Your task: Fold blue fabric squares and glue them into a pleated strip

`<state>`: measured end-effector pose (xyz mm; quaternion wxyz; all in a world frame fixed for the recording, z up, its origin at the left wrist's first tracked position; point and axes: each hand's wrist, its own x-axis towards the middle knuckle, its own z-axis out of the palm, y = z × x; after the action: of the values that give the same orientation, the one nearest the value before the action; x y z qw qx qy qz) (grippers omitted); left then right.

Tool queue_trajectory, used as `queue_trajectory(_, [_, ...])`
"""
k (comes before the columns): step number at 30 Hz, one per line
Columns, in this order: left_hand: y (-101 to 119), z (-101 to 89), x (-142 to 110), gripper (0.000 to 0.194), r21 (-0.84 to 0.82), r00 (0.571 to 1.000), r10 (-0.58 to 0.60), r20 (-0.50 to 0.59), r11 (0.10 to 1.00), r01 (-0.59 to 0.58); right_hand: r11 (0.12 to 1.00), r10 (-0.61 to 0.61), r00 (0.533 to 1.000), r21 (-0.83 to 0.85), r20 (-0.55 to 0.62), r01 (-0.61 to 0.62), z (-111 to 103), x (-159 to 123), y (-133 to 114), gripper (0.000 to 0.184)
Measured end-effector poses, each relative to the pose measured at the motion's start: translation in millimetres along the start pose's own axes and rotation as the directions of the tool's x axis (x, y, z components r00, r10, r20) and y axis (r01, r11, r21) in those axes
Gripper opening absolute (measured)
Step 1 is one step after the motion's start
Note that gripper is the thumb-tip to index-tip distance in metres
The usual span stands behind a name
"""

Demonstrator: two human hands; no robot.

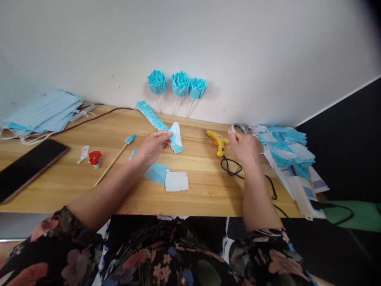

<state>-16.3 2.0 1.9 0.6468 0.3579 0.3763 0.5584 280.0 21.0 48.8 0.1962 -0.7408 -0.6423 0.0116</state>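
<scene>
Floral sleeves are seen before the front edge of the surface. Folded piece, blue and white, is pinched between thumb and fingers of the left hand, over the middle of the surface. Ruffled strip is laid from near the back edge toward that piece. Right hand is placed at the tape roll, toward the back edge, right of middle. Its fingers are bent narrow; whether the roll is gripped cannot be told. Glue gun is found just left of this hand. 3 flowers are leaned on the wall at the back edge. 1 blue piece and 1 white piece are placed nearer the front edge. Phone is set by the front left corner, masks by the back left, scraps by the back right.
</scene>
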Motion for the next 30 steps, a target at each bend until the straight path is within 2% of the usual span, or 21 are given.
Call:
queue_trajectory(1, [0, 0.5, -1, 0.021, 0.012, 1.0, -0.01, 0.013, 1.0, 0.01, 0.986, -0.06, 0.998, 0.157, -0.013, 0.061, 2, -4, -8, 0.058])
queue_trajectory(2, [0, 1.1, -1, 0.021, 0.03, 0.999, -0.023, 0.028, 0.999, 0.022, 0.935, -0.121, 0.993, 0.336, -0.002, 0.115, 5, -7, -17, 0.058])
queue_trajectory(3, [0, 1.5, -2, 0.022, 0.052, 0.998, -0.035, 0.05, 0.998, 0.032, 0.848, -0.2, 0.979, 0.508, 0.049, 0.148, 11, -9, -27, 0.057])
queue_trajectory(4, [0, 1.9, -3, 0.023, 0.078, 0.996, -0.042, 0.08, 0.996, 0.036, 0.755, -0.26, 0.961, 0.64, 0.095, 0.141, 17, -11, -37, 0.054])
queue_trajectory(6, [0, 2.1, -4, 0.025, 0.132, 0.988, -0.052, 0.146, 0.991, 0.032, 0.624, -0.332, 0.928, 0.777, 0.167, 0.084, 30, -13, -56, 0.05])
queue_trajectory(9, [-1, 1.1, -4, 0.027, 0.206, 0.977, -0.061, 0.205, 0.978, 0.018, 0.55, -0.38, 0.897, 0.835, 0.223, 0.025, 41, -15, -77, 0.047])
queue_trajectory(13, [-3, -0.4, -3, 0.024, 0.259, 0.98, -0.049, 0.193, 0.966, -0.002, 0.513, -0.447, 0.864, 0.858, 0.23, 0.037, 43, -20, -88, 0.044])
queue_trajectory(19, [-4, -0.5, -2, 0.02, 0.306, 0.985, -0.025, 0.171, 0.952, -0.029, 0.553, -0.424, 0.899, 0.817, 0.107, 0.164, 50, -23, -90, 0.02])
queue_trajectory(24, [-2, 0.6, -3, 0.02, 0.27, 0.982, -0.047, 0.18, 0.963, -0.003, 0.547, -0.366, 0.929, 0.819, 0.048, 0.173, 55, -24, -84, 0.018])
queue_trajectory(27, [-2, 2.1, -4, 0.03, 0.261, 0.982, -0.051, 0.18, 0.965, 0.002, 0.537, -0.366, 0.93, 0.826, 0.044, 0.172, 56, -26, -81, 0.019])
queue_trajectory(30, [-3, 3.5, -5, 0.03, 0.312, 0.981, -0.047, 0.186, 0.95, -0.014, 0.549, -0.379, 0.924, 0.817, 0.055, 0.177, 55, -30, -83, 0.019])
